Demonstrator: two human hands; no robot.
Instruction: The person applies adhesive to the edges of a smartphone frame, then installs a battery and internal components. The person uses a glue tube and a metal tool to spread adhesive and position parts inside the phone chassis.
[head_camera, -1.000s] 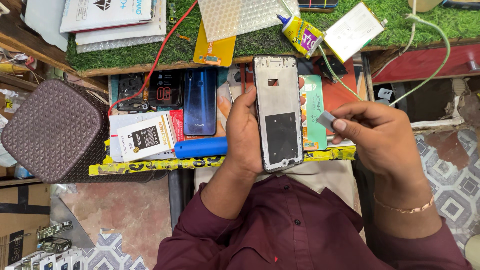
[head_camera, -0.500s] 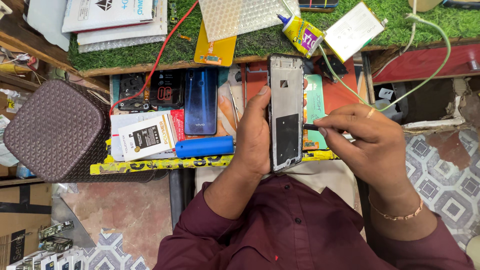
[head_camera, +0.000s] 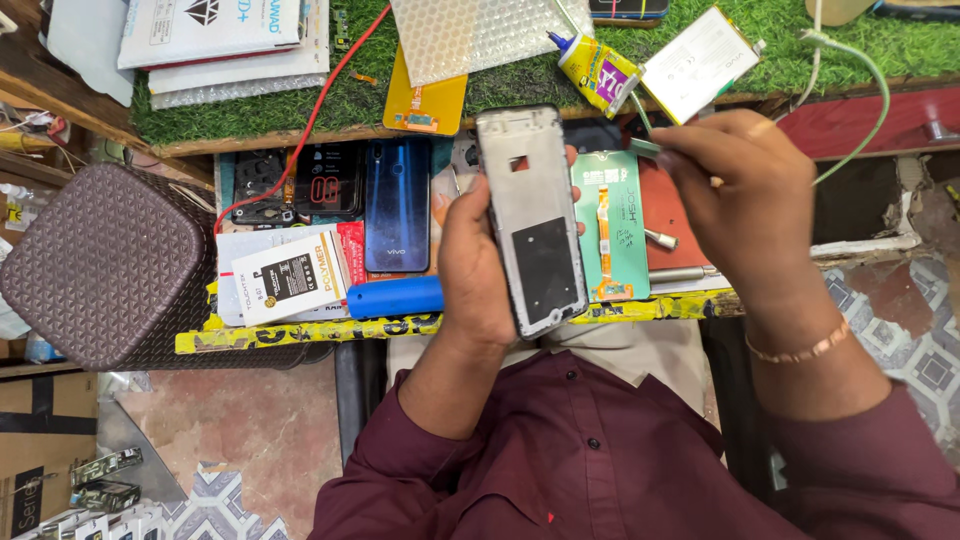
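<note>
Clutter covers your desk (head_camera: 300, 335), a low surface with a worn yellow strip along its near edge. Your left hand (head_camera: 478, 262) holds a stripped phone frame (head_camera: 533, 218) upright over the middle of it, fingers wrapped around the left edge and the thumb tips showing on the right side. The frame is grey, with a dark rectangular patch in its lower half. Your right hand (head_camera: 745, 200) hovers just to the right of the frame's top, fingers pressed together and pinching a small thin tool (head_camera: 645, 147); what kind of tool it is cannot be made out, since most of it sits hidden in the grip.

Left of the frame lies a blue phone back cover (head_camera: 397, 203), with a blue cylinder (head_camera: 395, 297) near it and a white boxed part (head_camera: 290, 278) further left. Behind the frame a green mat (head_camera: 610, 240) carries an orange flex strip. On the far side, a strip of artificial grass (head_camera: 340, 100) holds a yellow glue bottle (head_camera: 598, 70), a white battery (head_camera: 697, 62), bubble wrap (head_camera: 470, 35) and an orange panel (head_camera: 428, 100). A red wire (head_camera: 310, 125) runs across it.

At the left stands a brown quilted stool (head_camera: 105, 265). Patterned tiles (head_camera: 900, 340) show on the floor to the right, and cardboard boxes (head_camera: 40, 440) sit at the near left.
</note>
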